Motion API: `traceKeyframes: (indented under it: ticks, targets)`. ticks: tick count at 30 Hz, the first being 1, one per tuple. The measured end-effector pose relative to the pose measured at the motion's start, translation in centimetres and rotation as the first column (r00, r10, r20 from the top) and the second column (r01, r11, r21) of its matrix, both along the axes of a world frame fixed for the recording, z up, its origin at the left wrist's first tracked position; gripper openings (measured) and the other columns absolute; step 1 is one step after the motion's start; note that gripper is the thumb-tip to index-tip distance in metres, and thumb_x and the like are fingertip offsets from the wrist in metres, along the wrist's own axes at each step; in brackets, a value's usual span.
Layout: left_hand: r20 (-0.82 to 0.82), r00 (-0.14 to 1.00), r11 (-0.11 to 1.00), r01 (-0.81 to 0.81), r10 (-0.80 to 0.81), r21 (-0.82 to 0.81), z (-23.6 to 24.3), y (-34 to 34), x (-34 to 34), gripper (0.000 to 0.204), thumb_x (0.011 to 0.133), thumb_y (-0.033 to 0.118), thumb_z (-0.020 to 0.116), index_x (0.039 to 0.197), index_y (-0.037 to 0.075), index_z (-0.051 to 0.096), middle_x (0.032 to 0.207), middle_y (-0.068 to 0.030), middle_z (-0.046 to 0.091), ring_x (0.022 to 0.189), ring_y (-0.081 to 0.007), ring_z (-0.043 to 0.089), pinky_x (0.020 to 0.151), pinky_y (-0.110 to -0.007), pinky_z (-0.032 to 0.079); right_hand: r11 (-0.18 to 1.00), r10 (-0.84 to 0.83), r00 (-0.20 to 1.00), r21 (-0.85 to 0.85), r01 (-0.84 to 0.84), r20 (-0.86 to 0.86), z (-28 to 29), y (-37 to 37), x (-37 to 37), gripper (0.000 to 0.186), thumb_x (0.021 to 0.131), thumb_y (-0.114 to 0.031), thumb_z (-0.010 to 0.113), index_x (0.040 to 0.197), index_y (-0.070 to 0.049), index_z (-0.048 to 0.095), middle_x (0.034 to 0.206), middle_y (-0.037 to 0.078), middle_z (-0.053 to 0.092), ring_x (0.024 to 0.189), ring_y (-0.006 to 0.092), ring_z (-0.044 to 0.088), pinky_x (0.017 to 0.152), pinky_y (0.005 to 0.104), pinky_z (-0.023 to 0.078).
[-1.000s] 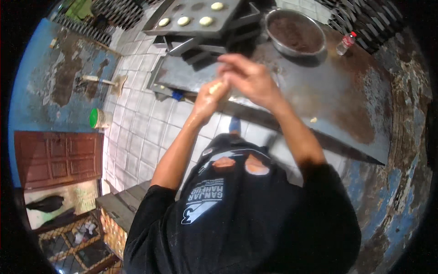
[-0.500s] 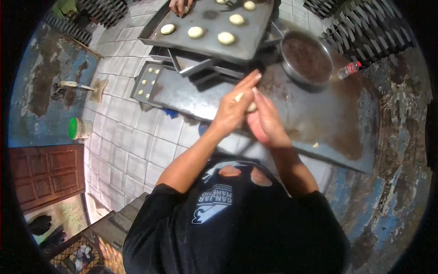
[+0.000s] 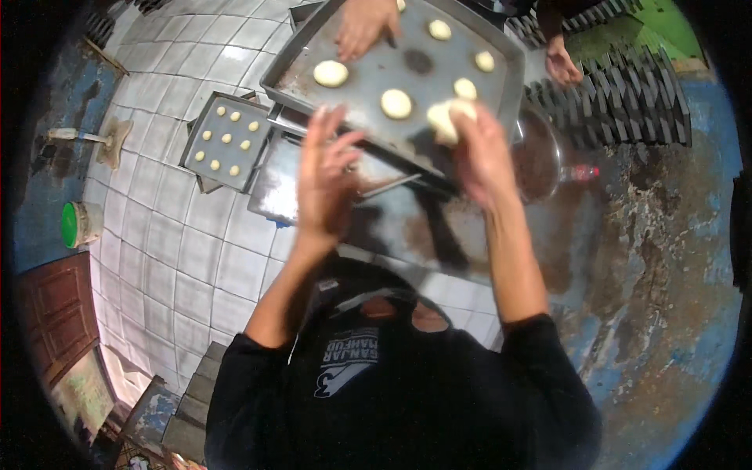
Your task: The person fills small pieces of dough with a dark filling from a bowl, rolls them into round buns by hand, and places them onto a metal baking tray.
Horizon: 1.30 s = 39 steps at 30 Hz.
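My right hand (image 3: 487,153) grips a pale dough ball (image 3: 446,121) in its fingertips, over the near right part of a large metal baking tray (image 3: 356,92). Whether that dough touches the tray I cannot tell. Several round dough balls lie spaced apart on the tray, one of them a dough ball (image 3: 395,103) left of my right hand. My left hand (image 3: 325,172) is blurred but has its fingers spread and nothing in it, just off the tray's near left edge. At the far left of the tray, another person's hand (image 3: 366,30) reaches in.
A smaller tray (image 3: 213,125) of dough balls sits on the left. Right of the big tray are a metal bowl (image 3: 558,153), a red-capped bottle (image 3: 581,171) and stacked dark metal tins (image 3: 619,106). Another hand (image 3: 561,64) hangs near the tins. A green-lidded bucket (image 3: 81,225) stands far left.
My hands were pressed together around the dough; they have parted. My right hand has carried the dough up to the tray, and my left has opened. The other person's hand reaches farther in.
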<state>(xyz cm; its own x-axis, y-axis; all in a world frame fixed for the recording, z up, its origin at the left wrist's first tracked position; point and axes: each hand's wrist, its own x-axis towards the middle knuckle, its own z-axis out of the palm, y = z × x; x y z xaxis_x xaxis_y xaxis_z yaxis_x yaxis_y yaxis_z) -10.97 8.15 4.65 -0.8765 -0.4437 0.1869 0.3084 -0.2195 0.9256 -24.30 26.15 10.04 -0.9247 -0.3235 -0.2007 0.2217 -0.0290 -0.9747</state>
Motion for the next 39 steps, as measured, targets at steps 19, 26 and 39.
traceKeyframes:
  ticks: [19, 26, 39]
  targets:
    - [0.215, 0.904, 0.901, -0.293, 0.370, -0.319, -3.2, -18.5, 2.0, 0.054, 0.106, 0.019, 0.054, 0.154, 0.001, 0.037, 0.145, -0.0197, 0.055, 0.136, -0.0297, 0.052, 0.112, -0.042, 0.041, 0.810, 0.398, 0.916, 0.491, -0.322, -0.057, -7.2, -9.1, -22.1, 0.073, 0.109, -0.052, 0.024, 0.156, 0.004, 0.030, 0.167, 0.023, 0.020, 0.154, 0.0362, 0.022, 0.126, 0.0445, 0.016]
    - [0.349, 0.895, 0.711, 0.053, 0.278, -0.701, -1.7, -19.1, -17.1, 0.089, 0.095, 0.066, 0.052, 0.145, -0.008, 0.047, 0.130, -0.0314, 0.062, 0.121, -0.0407, 0.062, 0.104, -0.043, 0.046, 0.531, 0.535, 0.768, 0.847, 0.018, -0.352, -7.0, -8.4, -23.5, 0.087, 0.104, -0.064, 0.033, 0.162, -0.003, 0.016, 0.170, 0.018, 0.013, 0.157, 0.0322, 0.010, 0.126, 0.0384, 0.011]
    - [0.702, 0.681, 0.976, -0.099, 0.208, -0.193, -7.2, -16.1, 8.3, 0.030, 0.091, 0.029, 0.069, 0.090, -0.001, 0.073, 0.077, -0.0047, 0.065, 0.066, -0.0176, 0.057, 0.059, -0.036, 0.046, 0.421, 0.904, 0.415, 0.046, -0.906, -0.103, -5.0, 3.2, 13.7, 0.054, 0.101, -0.022, 0.064, 0.146, 0.002, 0.048, 0.132, 0.016, 0.066, 0.121, 0.0243, 0.064, 0.103, 0.0365, 0.050]
